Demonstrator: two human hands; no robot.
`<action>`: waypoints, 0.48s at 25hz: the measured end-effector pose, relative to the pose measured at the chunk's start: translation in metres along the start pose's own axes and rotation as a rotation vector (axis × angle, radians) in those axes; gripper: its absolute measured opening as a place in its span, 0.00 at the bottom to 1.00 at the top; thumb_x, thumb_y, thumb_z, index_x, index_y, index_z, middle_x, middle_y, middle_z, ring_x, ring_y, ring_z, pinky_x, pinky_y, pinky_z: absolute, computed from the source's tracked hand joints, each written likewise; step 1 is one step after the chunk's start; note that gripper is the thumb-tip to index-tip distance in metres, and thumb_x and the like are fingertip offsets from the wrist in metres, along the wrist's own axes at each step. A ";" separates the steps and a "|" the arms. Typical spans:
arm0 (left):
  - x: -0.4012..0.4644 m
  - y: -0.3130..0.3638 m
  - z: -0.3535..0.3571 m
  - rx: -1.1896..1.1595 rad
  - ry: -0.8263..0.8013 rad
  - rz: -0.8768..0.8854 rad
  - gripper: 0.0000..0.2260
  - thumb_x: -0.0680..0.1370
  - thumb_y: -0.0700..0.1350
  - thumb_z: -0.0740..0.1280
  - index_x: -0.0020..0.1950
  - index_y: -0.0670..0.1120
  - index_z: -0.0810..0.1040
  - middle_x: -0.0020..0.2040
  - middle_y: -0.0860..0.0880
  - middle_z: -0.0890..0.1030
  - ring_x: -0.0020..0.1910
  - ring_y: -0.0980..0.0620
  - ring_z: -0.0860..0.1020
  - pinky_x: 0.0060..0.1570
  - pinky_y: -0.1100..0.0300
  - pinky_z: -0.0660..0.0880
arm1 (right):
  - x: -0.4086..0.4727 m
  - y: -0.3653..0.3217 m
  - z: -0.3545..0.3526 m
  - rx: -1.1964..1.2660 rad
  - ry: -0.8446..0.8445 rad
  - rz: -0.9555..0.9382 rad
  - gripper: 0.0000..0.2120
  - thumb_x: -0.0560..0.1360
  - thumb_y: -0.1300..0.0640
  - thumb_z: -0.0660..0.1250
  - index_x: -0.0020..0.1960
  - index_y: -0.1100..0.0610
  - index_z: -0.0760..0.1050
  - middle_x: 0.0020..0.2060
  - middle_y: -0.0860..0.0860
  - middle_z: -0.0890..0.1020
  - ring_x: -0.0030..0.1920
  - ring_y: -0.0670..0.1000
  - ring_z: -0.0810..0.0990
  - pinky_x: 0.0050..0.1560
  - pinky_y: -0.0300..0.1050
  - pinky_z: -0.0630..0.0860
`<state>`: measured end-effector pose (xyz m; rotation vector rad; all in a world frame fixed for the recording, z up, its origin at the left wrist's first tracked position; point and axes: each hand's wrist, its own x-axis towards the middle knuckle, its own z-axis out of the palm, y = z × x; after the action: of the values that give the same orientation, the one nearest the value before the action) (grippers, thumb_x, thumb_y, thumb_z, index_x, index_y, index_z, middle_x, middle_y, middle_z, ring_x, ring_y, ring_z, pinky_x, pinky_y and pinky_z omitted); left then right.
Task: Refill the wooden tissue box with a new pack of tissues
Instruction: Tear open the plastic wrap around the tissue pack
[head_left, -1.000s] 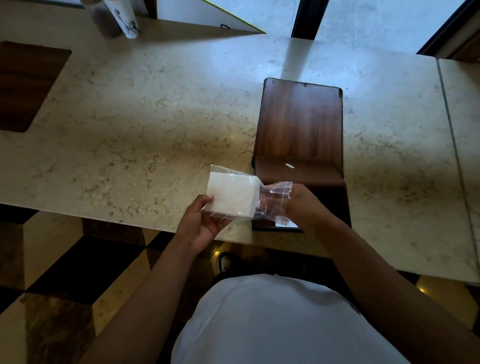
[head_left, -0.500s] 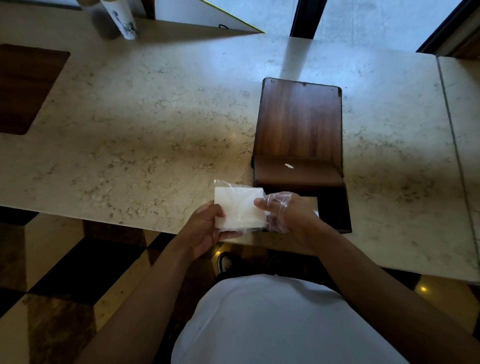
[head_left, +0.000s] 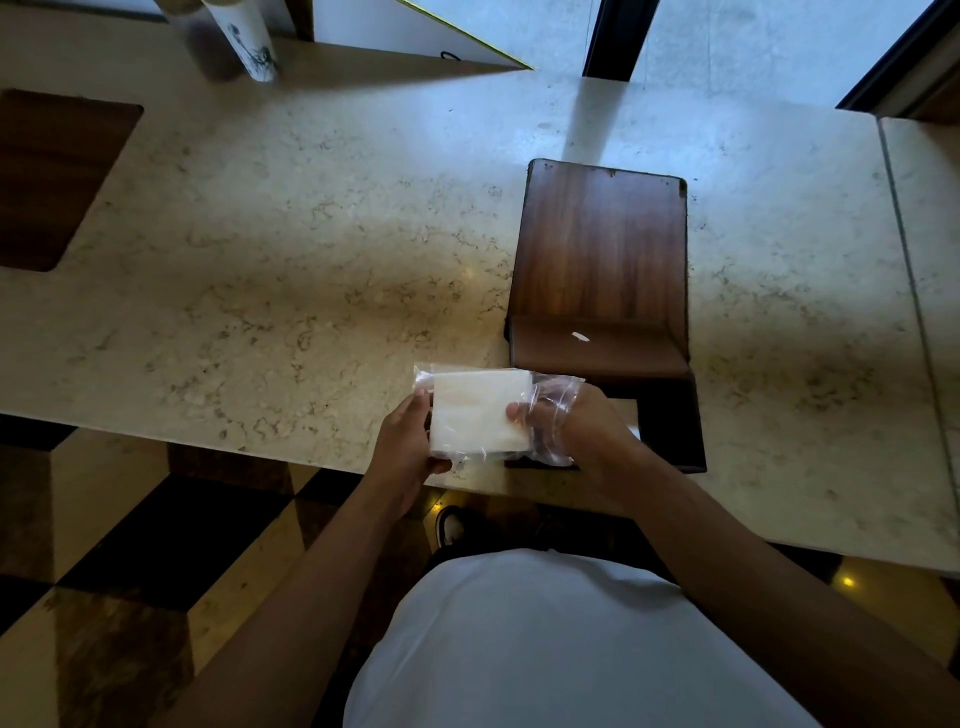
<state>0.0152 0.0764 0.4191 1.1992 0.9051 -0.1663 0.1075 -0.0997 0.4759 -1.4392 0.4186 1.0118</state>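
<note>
Nearest the person's body, both hands held the pack of tissues (head_left: 478, 413) just above the near edge of the marble counter (head_left: 311, 270), immediately left of the open wooden box (head_left: 602, 312). The left hand (head_left: 410, 447) was closed around the pack's left end, thumb on top and fingers underneath, steadying it. The right hand (head_left: 571, 421) had gone inside the loose clear wrapper (head_left: 553, 402) at the pack's right end, its thumb pressed on the white stack; the fingers below were hidden, so how firmly they pinched could not be told. The step in hand looked like drawing the tissues out of the wrapper. To do it well, the left hand would best grip only the plastic and let the stack slide, while the right hand pinched the whole thickness and pulled level toward the box, so the sheets stayed squared and none peeled off. The thin film would likely cling and bunch, so a slow, even pull seemed wiser than a tug. Just beyond the right hand, the box lay with its dark inside showing and a pale patch at its floor, partly hidden by the wrist. Farther out, its lid (head_left: 602, 244) lay flat on the counter, with a small white scrap (head_left: 580, 336) close to the fold. Nothing had yet gone into the box.
</note>
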 end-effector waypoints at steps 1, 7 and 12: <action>0.001 0.000 -0.001 0.037 0.012 0.027 0.17 0.85 0.56 0.55 0.58 0.51 0.80 0.53 0.41 0.85 0.46 0.44 0.83 0.32 0.56 0.78 | 0.000 0.001 -0.003 -0.041 0.013 -0.057 0.12 0.74 0.67 0.74 0.58 0.65 0.81 0.52 0.62 0.85 0.43 0.57 0.86 0.32 0.46 0.84; 0.015 0.003 -0.024 -0.015 0.013 0.087 0.20 0.85 0.55 0.55 0.52 0.43 0.80 0.36 0.45 0.79 0.33 0.50 0.76 0.28 0.59 0.72 | 0.003 -0.004 -0.026 -0.209 0.055 -0.205 0.10 0.72 0.61 0.77 0.53 0.57 0.81 0.42 0.51 0.86 0.32 0.43 0.82 0.30 0.39 0.79; 0.026 0.016 -0.057 -0.102 0.117 0.078 0.19 0.85 0.54 0.56 0.55 0.40 0.78 0.33 0.48 0.77 0.29 0.54 0.74 0.28 0.59 0.70 | 0.009 -0.012 -0.039 -0.210 0.124 -0.225 0.15 0.71 0.56 0.78 0.56 0.57 0.81 0.49 0.53 0.86 0.35 0.45 0.79 0.38 0.43 0.76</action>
<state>0.0119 0.1401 0.4088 1.1560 0.9560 0.0133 0.1341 -0.1311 0.4702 -1.7022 0.2375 0.8047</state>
